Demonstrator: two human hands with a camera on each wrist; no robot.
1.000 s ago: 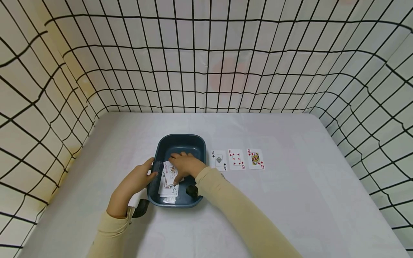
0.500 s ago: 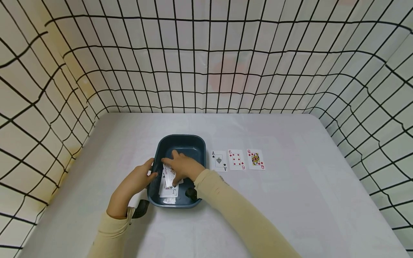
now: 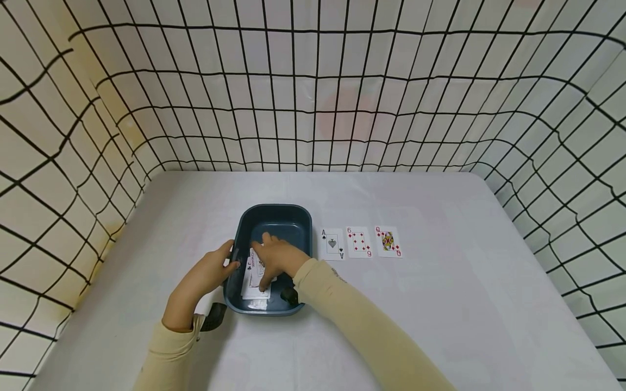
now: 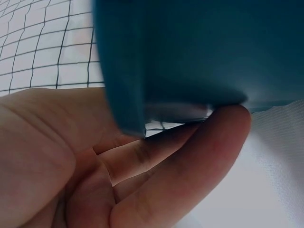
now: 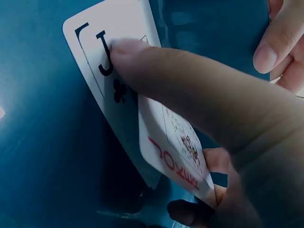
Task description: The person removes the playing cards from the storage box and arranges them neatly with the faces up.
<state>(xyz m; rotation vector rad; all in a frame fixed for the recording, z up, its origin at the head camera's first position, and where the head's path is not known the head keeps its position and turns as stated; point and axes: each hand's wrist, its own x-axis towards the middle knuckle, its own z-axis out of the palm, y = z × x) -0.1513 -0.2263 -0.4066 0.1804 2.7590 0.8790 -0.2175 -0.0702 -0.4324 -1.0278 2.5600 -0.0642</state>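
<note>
My left hand (image 3: 210, 271) holds the left wall of a dark blue tray (image 3: 288, 220); in the left wrist view its fingers curl around the tray wall (image 4: 199, 47). Inside the tray, my right hand (image 3: 280, 258) bends over playing cards. Seen from the right wrist, the thumb lies across a joker card (image 5: 164, 135), with fingertips at that card's far edge. The joker bows up between them. Under it lies a jack of clubs (image 5: 111, 102), which the thumb tip overlaps near the J.
Right of the tray, an ace of spades (image 3: 332, 243), a six of diamonds (image 3: 359, 243) and a queen of diamonds (image 3: 388, 242) lie face up in a row on the white table (image 3: 440, 304). Black grid netting (image 3: 318, 108) surrounds the table's back and sides.
My right hand's fingers reached left over the joker's far edge, then drew back slightly toward me, shifting and bending the card. The left hand and the tray stay put.
</note>
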